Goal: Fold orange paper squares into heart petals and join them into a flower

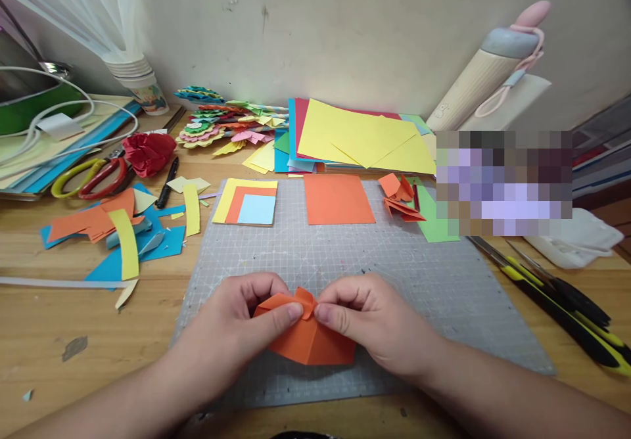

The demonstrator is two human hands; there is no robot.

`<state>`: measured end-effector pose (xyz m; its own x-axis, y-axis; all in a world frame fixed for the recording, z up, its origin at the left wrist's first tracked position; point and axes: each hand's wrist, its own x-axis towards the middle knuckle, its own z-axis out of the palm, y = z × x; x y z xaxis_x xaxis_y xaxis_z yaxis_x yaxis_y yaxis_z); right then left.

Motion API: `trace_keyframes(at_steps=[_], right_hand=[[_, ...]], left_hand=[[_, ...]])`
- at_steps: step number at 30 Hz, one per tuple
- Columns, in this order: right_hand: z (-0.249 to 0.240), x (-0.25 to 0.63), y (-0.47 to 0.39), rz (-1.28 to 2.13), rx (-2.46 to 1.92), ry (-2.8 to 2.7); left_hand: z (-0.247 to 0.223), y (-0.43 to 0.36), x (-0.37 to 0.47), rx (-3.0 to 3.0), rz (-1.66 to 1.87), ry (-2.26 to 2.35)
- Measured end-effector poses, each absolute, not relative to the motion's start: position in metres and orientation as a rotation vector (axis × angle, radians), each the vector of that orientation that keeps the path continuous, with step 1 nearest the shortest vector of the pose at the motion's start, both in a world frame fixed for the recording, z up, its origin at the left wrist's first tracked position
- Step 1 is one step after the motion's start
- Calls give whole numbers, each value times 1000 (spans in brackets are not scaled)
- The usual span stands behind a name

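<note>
A folded piece of orange paper [315, 344] is held between both hands above the grey cutting mat [384, 261]. My left hand [251, 317] pinches its upper left part, thumb on top near the small raised folds. On the other side, my right hand [362, 317] grips the paper beside those same folds with thumb and fingers. Parts of the paper under the fingers are hidden. Farther back on the mat lie a flat orange square [339, 200], a stack of yellow, orange and light blue squares [246, 201], and small folded orange pieces [398, 197].
Scissors [91, 176], a crumpled red paper piece [148, 155] and paper scraps [121, 242] lie to the left. Yellow sheets [359, 140] and folded paper pieces [221, 123] sit by the wall. A cream bottle [473, 84] leans there; a black-and-yellow cutter [566, 314] lies right.
</note>
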<state>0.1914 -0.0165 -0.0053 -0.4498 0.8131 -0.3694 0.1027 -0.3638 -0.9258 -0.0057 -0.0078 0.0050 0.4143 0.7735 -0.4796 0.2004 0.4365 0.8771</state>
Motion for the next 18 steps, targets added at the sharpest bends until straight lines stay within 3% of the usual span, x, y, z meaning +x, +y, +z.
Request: trace_keyframes(at_steps=[18], right_hand=[[-3,183,-30,1707,-1283,-1393]], left_hand=[[6,-16,-3,1149,458,1181]])
